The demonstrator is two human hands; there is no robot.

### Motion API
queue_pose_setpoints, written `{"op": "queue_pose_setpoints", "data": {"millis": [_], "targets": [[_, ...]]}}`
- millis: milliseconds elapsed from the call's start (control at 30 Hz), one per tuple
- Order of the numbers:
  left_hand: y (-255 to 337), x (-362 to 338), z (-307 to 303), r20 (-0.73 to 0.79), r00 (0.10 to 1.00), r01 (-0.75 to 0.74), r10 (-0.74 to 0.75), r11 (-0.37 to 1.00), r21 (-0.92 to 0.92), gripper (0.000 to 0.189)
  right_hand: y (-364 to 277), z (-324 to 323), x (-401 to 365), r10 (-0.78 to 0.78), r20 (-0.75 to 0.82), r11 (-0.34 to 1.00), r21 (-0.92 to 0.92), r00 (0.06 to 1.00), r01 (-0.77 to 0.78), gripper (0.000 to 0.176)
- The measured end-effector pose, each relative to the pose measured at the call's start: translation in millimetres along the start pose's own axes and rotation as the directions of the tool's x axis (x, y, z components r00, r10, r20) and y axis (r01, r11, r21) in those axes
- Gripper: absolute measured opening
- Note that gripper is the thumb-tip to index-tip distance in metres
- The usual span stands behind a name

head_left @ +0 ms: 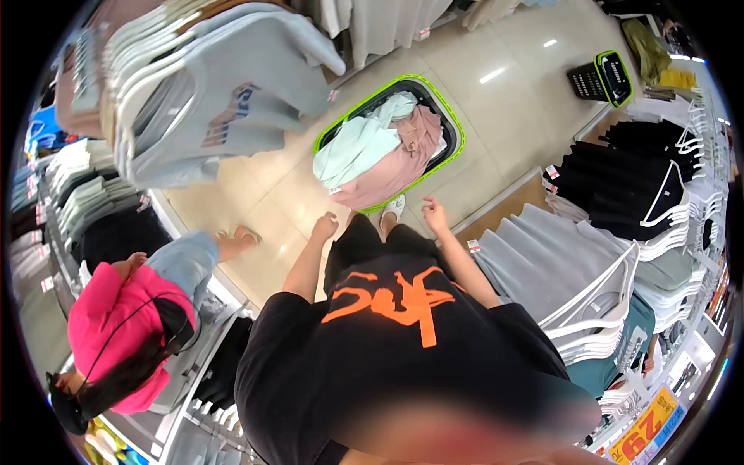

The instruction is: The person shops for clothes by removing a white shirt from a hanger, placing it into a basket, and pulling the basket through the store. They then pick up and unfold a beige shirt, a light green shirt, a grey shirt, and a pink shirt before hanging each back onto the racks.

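A black shopping basket with a bright green rim stands on the floor in front of my feet. Heaped inside it are a pale mint garment and a dusty pink garment, spilling over the near side. My left hand hangs by the basket's near left end, its fingers curled in with nothing visible in them. To the right, my right hand is near the basket's near edge, fingers loosely bent and apart, holding nothing. Neither hand touches the basket or the clothes.
Grey shirts hang on a rack at upper left. On the right, grey garments and black garments hang on white hangers. A person in a pink top stands at left. Another basket sits further off on the tiled floor.
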State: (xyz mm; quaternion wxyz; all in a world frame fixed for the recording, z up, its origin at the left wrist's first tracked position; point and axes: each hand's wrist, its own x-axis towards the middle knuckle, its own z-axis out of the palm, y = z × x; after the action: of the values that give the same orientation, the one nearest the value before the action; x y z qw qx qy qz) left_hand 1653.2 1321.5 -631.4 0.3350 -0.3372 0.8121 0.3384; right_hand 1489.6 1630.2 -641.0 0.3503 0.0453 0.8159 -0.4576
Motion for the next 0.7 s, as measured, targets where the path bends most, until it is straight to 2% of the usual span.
{"op": "queue_pose_setpoints", "data": {"millis": [33,100,133,200,300,400,433,467,533,600,633,700], "targets": [[7.0,9.9,22.6,0.037,0.999,0.007,-0.01,0.997,0.078,0.041,20.8,-1.4,7.1,0.012,0.025,1.0,0.01,1.0,-0.012,0.034],[26.1,27.6,40.2,-0.013,0.991,0.132,-0.131,0.989,0.069,0.053,45.8,10.3,17.6,0.117,0.116,0.988,-0.117,0.986,-0.103,0.036],[36.9,31.1,47.7,-0.038,0.98,0.197,-0.194,0.978,0.066,0.059,48.4,11.7,19.6,0.114,0.122,0.983,-0.157,0.986,-0.095,0.036],[57.7,48.3,52.5,-0.024,0.979,0.205,-0.204,0.977,0.053,0.066,52.3,13.4,22.7,0.113,0.136,0.968,-0.237,0.984,-0.078,0.036],[52.6,106.3,83.2,-0.051,0.99,0.132,-0.133,0.991,-0.023,0.07,53.8,17.5,24.2,0.201,0.116,0.977,0.051,0.973,-0.208,0.034],[40.1,165.8,143.2,-0.377,0.925,0.004,0.041,0.993,0.118,0.073,40.4,15.7,4.1,0.359,0.148,0.812,0.436,0.921,-0.387,0.031],[61.1,172.9,133.0,-0.481,0.855,0.142,-0.191,0.98,-0.137,0.071,46.7,17.8,1.0,0.386,0.14,0.822,0.395,0.912,-0.409,0.031],[97.7,166.9,105.8,-0.514,0.744,0.241,-0.427,0.889,-0.39,0.069,56.6,19.2,-6.8,0.417,0.133,0.827,0.356,0.899,-0.436,0.03],[135.3,160.1,85.7,-0.395,0.52,0.242,-0.757,0.574,-0.782,0.045,75.1,17.7,-22.1,0.479,0.126,0.815,0.303,0.869,-0.494,0.03],[132.7,178.6,87.7,-0.413,0.176,0.444,-0.894,0.446,-0.777,0.034,88.6,16.2,-34.9,0.534,0.124,0.79,0.28,0.836,-0.546,0.029],[126.8,190.2,92.4,-0.42,-0.01,0.515,-0.907,0.355,-0.78,0.029,89.8,14.9,-38.4,0.558,0.123,0.778,0.265,0.821,-0.569,0.028],[86.9,193.6,103.5,-0.556,0.351,0.152,-0.753,0.632,-0.76,0.027,90.0,15.4,-42.2,0.603,0.117,0.753,0.242,0.789,-0.612,0.028]]}}
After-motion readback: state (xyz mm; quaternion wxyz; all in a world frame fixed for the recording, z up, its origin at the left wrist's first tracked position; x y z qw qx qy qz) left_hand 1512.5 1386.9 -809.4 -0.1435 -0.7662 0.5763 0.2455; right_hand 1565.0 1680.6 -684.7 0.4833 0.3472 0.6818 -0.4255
